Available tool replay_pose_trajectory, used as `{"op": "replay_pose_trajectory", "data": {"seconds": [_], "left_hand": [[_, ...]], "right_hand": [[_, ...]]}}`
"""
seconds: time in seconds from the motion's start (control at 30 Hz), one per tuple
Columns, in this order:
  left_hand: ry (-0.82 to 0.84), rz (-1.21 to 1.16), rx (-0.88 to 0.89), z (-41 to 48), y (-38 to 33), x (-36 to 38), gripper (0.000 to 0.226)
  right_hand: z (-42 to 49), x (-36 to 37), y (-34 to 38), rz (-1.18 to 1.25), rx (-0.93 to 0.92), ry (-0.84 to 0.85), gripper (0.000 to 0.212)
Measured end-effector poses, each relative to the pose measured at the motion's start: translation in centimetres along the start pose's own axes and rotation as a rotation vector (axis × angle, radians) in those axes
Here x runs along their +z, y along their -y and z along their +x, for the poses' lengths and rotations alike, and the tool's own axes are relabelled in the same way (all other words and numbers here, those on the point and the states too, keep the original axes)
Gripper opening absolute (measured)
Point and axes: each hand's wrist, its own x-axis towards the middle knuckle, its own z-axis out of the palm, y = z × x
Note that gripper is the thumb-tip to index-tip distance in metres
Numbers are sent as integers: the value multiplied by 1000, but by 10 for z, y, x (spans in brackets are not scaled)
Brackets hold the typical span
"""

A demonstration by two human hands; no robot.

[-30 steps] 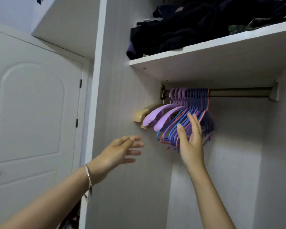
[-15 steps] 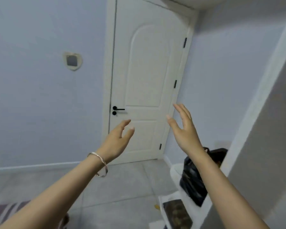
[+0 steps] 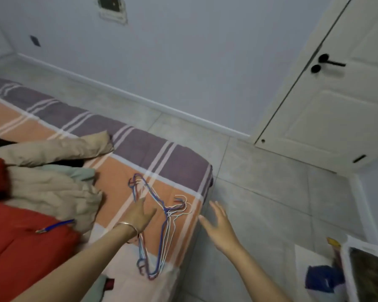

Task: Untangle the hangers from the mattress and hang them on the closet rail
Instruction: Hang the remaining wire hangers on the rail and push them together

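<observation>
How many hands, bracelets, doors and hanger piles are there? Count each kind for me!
Hands: 2, the left hand and the right hand
Bracelets: 1, the bracelet on the left wrist
Doors: 1, the white door
Hanger piles: 1, the hangers on the mattress, too tangled to count singly
Total: 5

Both arms outstretched; left hand (image 3: 140,214) fingers extended, right hand (image 3: 219,227) fingers spread, holding nothing.

Tangled wire hangers (image 3: 162,223) (blue, white, pink), lying flat on striped mattress (image 3: 162,153) corner
</observation>
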Motion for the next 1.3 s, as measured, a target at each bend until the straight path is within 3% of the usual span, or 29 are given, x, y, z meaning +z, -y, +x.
{"op": "replay_pose_trajectory", "data": {"seconds": [0.3, 0.53, 0.67, 0.77, 0.9, 1.13, 1.23, 1.3], "left_hand": [[70, -53, -350, 27, 168, 81, 64], [91, -141, -335, 34, 201, 140, 55], [0, -179, -257, 44, 205, 155, 29], [-62, -289, -298, 46, 205, 161, 7], [-126, -342, -346, 47, 214, 168, 20], [-393, -546, -185, 33, 187, 141, 26], [-380, -641, -68, 33, 156, 104, 23], [-319, -563, 50, 35, 132, 78, 23]], "right_hand": [[40, 186, -106, 53, 244, 203, 61], [52, 246, -152, 104, 319, 259, 51], [64, 255, -160, 80, 335, 203, 44], [70, 260, -163, 57, 329, 161, 36], [70, 266, -164, 143, 301, 117, 11], [54, 245, -108, 525, 298, 233, 15], [51, 212, -61, 770, 288, 296, 7], [51, 177, -26, 869, 222, 346, 21]]}}
